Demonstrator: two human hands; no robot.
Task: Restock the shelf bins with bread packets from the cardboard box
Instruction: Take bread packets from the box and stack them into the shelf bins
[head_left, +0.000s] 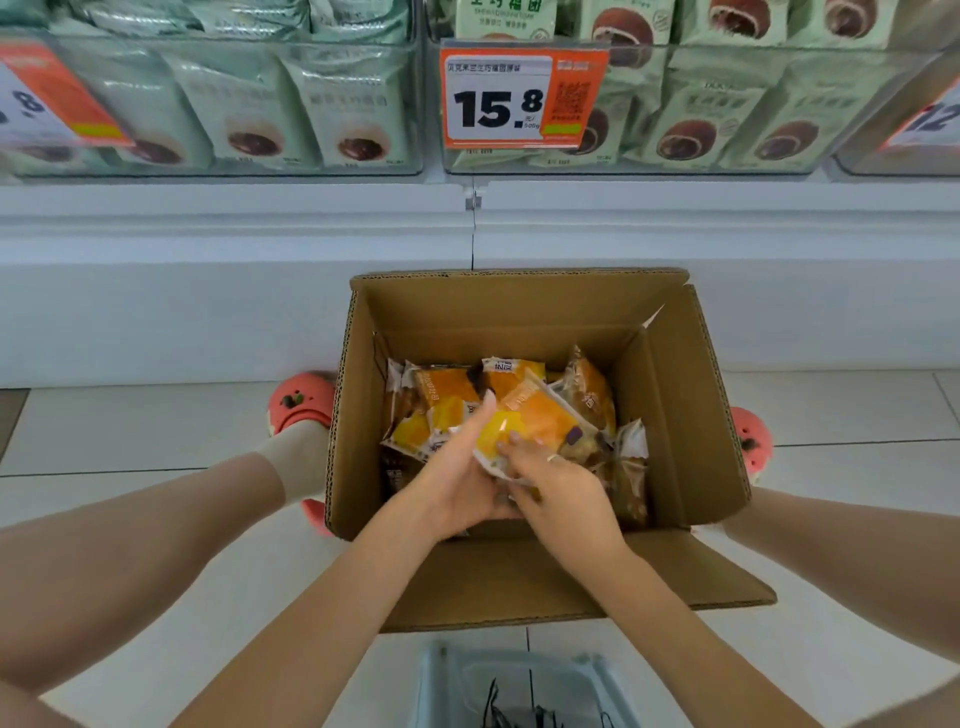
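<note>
Bread packets (447, 410), wrapped in orange and yellow film with clear edges, lie heaped in the bottom of the open cardboard box (670, 415) on the floor in front of the shelf. I can see dark characters printed on a few wrappers, but they are too blurred for me to read. One packet (535, 415) is lifted slightly above the heap, tilted, and both of my hands are on it. My left hand (457, 478) cups it from below and the side, thumb pressed along its left edge. My right hand (556, 483) is closed over its near corner, fingers curled onto the film; a ring shows on one finger.

Above, two clear shelf bins stand side by side. The left shelf bin (218, 166) holds pale green packets showing a dark round bun; its orange price tag (47, 98) is cut off and I read only an "8". The right shelf bin (675, 167) holds similar green packets with a chocolate-coloured bun. Its orange and white tag (519, 98) reads "15.8", with "500g" in small print and a QR code at the right. A third tag (930, 122) at the far right shows "12".

The box flaps are folded outward, the near one flat on the tiles. Pink clogs (298, 402) flank the box.
</note>
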